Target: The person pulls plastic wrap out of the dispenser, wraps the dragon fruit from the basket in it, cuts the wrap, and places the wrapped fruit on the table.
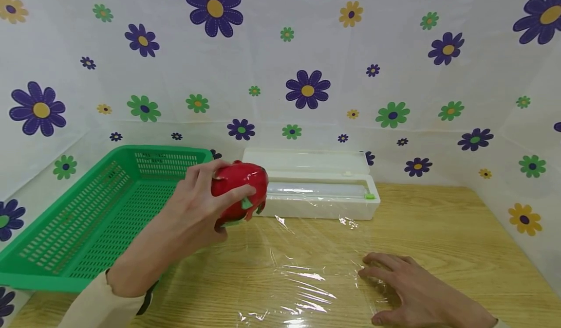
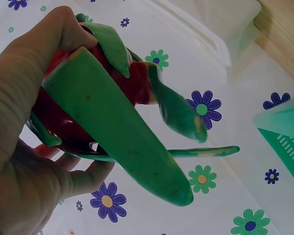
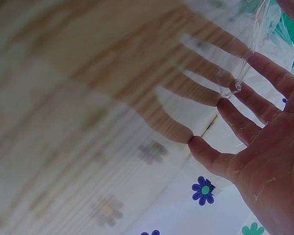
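Observation:
My left hand (image 1: 197, 209) grips a red dragon fruit (image 1: 238, 176) with green-tipped scales, thumb and fingers spread round its sides. It is held up in front of the left end of a white cling film box. In the left wrist view, long green scales (image 2: 122, 132) stick out past the fingers. A sheet of clear cling film (image 1: 302, 274) stretches from the box toward me over the wooden table. At the film's right edge lies my right hand (image 1: 407, 289), its fingers spread. In the right wrist view, its fingertips (image 3: 226, 104) rest on the tabletop, with crinkled film at them.
The white box (image 1: 324, 211) stands at the back with its lid (image 1: 307, 160) up; inside lies the film roll (image 1: 313, 190), with a green slider (image 1: 370, 196) at the right end. A green slotted basket (image 1: 44, 282) fills the left side. Flower-printed sheeting (image 1: 263, 65) hangs behind.

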Tool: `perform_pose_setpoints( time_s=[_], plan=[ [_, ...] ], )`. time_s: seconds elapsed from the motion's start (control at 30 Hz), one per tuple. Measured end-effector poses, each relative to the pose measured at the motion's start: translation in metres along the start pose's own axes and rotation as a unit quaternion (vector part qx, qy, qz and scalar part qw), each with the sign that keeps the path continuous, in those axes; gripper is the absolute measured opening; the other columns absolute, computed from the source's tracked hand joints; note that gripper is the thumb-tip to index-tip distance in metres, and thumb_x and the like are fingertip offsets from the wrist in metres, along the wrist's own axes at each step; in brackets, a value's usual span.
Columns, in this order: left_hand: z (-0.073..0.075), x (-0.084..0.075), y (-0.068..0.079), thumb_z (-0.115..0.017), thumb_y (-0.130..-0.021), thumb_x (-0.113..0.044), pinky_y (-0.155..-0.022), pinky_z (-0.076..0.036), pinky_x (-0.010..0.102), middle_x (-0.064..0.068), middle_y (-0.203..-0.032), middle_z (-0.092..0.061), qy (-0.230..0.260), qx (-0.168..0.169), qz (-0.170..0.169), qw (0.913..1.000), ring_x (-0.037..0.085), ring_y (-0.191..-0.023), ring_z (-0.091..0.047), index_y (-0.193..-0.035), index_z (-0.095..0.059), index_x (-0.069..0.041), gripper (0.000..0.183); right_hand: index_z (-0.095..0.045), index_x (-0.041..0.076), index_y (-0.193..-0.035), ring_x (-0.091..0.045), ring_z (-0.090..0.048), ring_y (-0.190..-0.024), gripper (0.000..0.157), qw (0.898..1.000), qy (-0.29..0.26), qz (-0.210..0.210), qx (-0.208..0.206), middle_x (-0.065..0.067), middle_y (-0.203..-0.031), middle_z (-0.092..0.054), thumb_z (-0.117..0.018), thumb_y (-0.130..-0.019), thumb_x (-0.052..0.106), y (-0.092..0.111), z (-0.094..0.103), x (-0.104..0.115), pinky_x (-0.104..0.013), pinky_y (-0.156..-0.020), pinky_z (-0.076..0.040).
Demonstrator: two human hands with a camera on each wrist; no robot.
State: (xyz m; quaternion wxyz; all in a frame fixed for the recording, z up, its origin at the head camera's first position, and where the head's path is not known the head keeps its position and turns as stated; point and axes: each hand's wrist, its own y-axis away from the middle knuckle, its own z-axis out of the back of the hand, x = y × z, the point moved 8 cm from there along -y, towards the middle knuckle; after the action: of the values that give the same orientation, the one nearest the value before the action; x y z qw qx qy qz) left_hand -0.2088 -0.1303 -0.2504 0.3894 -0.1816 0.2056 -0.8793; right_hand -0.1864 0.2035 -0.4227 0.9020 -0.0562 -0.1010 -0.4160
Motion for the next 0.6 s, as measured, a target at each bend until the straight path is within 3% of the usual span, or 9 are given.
perform_pose_setpoints(
  time_s=[0.27,0.6],
  plan=[
    [0.002,-0.011,-0.003,-0.104,-0.043,-0.016,-0.082,-0.061,0.055,0.025,-0.142,-0.046,0.014,-0.011,-0.014,0.9997,0.046,-0.129,-0.046,-0.136,-0.055,-0.028,0.105,-0.058,0.036,-0.138,-0.020,-0.058,-0.127,0.069,1.000,0.020,0.013,-0.017,0.007,-0.144,-0.055,-0.062,-0.083,0.078,0.001,0.003,0.003,-0.055,-0.096,-0.050],
    [-0.001,-0.024,-0.007,-0.105,-0.045,-0.023,-0.083,-0.061,0.052,0.023,-0.141,-0.046,0.014,-0.014,-0.025,0.9995,0.044,-0.129,-0.045,-0.134,-0.056,-0.029,0.102,-0.057,0.039,-0.137,-0.022,-0.058,-0.128,0.068,1.000,-0.002,-0.002,-0.006,0.007,-0.146,-0.054,-0.064,-0.082,0.078,0.001,0.002,0.001,-0.058,-0.098,-0.049]
  ],
)
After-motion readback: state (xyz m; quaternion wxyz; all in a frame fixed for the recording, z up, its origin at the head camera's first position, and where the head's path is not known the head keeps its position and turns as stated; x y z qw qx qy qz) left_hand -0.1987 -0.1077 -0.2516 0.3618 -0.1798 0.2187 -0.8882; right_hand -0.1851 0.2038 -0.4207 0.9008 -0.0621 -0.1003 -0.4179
